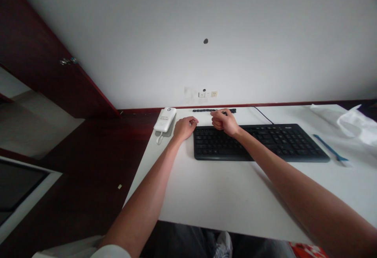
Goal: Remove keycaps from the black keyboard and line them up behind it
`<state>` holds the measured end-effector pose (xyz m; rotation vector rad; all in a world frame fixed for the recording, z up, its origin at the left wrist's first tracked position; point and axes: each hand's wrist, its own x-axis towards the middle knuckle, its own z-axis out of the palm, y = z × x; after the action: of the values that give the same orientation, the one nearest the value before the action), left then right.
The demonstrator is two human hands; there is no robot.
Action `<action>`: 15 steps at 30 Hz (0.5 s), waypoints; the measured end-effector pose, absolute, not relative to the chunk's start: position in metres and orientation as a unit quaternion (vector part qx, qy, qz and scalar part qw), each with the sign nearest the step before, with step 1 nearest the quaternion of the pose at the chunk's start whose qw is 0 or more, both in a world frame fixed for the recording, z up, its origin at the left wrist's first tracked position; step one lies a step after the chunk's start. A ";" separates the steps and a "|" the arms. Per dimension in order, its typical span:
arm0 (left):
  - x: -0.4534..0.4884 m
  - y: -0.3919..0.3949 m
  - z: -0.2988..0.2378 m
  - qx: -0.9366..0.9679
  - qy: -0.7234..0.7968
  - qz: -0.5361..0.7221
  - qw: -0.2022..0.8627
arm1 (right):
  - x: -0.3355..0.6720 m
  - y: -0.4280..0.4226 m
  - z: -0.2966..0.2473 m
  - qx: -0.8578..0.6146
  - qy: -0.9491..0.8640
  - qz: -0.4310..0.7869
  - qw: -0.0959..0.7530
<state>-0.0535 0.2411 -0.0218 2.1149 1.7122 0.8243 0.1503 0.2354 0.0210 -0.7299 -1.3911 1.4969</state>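
Observation:
A black keyboard [265, 142] lies on a white table [220, 195]. My left hand [184, 127] rests on the table just left of the keyboard's top-left corner, fingers curled closed; what they hold is hidden. My right hand [224, 121] hovers over the keyboard's far left edge with fingers pinched together, beside a row of loose black keycaps [213, 110] laid out behind the keyboard. Whether it pinches a keycap is too small to see.
A white power bank [165, 120] with a cord lies at the table's far left corner. A blue tool [330, 147] sits right of the keyboard, near white plastic wrapping [352, 122]. A dark wooden floor and door lie to the left.

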 end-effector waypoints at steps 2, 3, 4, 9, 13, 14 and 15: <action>-0.053 0.241 -0.021 0.735 0.597 0.284 0.150 | 0.150 0.235 0.020 -0.298 -0.571 0.601 0.474; -0.053 0.241 -0.020 0.736 0.597 0.282 0.151 | 0.150 0.235 0.020 -0.299 -0.574 0.596 0.476; -0.053 0.241 -0.020 0.736 0.598 0.280 0.151 | 0.149 0.235 0.019 -0.299 -0.574 0.592 0.479; -0.053 0.241 -0.021 0.734 0.604 0.274 0.145 | 0.149 0.232 0.013 -0.309 -0.595 0.559 0.488; -0.053 0.241 -0.022 0.735 0.602 0.277 0.143 | 0.150 0.231 0.010 -0.311 -0.603 0.551 0.487; -0.053 0.241 -0.022 0.736 0.601 0.278 0.144 | 0.150 0.231 0.010 -0.308 -0.605 0.552 0.484; -0.053 0.242 -0.022 0.736 0.601 0.277 0.144 | 0.150 0.232 0.010 -0.307 -0.610 0.552 0.478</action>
<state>-0.0532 0.2416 -0.0223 2.1207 1.7318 0.7995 0.1502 0.2317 0.0102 -0.7498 -1.4884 1.3489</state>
